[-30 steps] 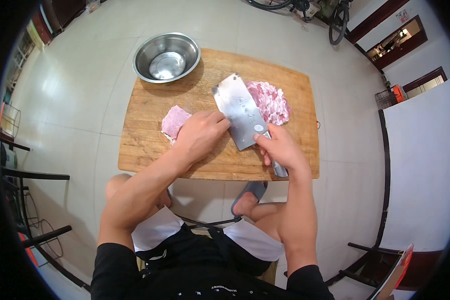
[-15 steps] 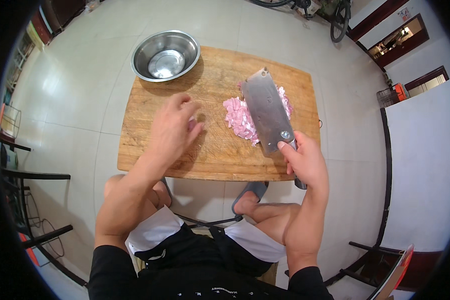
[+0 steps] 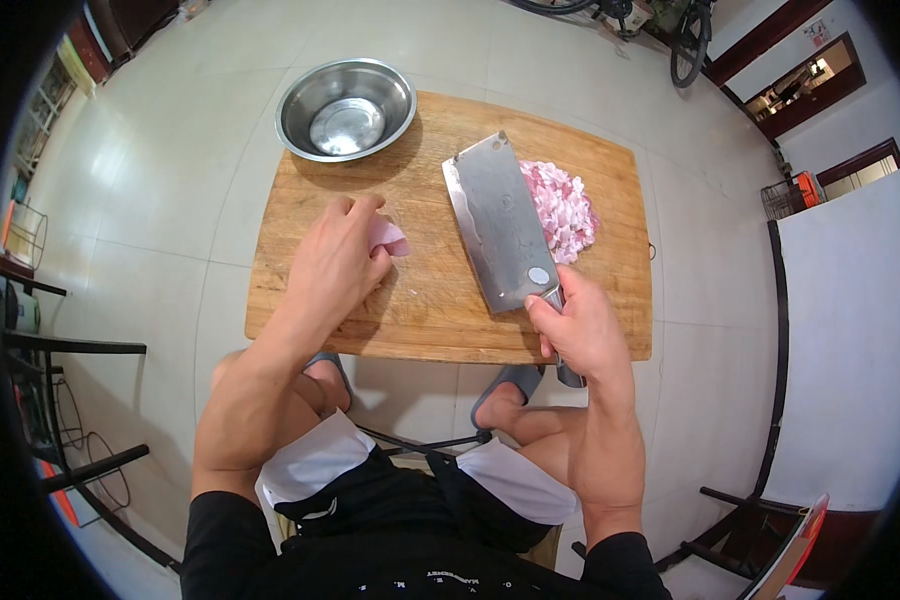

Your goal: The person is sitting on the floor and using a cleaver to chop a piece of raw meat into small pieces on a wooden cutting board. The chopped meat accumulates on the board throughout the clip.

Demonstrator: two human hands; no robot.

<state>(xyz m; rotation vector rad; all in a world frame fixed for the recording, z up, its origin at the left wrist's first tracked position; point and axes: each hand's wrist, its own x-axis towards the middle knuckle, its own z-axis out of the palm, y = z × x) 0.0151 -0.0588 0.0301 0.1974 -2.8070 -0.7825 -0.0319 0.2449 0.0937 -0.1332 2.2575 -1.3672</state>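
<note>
My right hand [image 3: 585, 318] is wrapped round the handle of a broad metal cleaver [image 3: 500, 220], its blade lying tilted over the wooden cutting board [image 3: 450, 335]. Just right of the blade is a heap of chopped pink and white meat [image 3: 562, 212], partly covered by it. On the left part of the board my left hand [image 3: 338, 250] is curled closed round a piece of pink meat [image 3: 386, 237], which sticks out between thumb and fingers. An open gap of board separates the held piece from the cleaver.
A steel bowl [image 3: 346, 112] stands at the board's far left corner, with nothing seen inside. My knees and slippered feet are below the near edge. Dark chair frames [image 3: 75, 348] stand on the left, a white panel [image 3: 850, 350] on the right, and a bicycle [image 3: 686, 45] farther back.
The cleaver has shifted left off most of the chopped meat, which now sits more gathered at the right. My left hand has closed on the meat piece, which shows more clearly.
</note>
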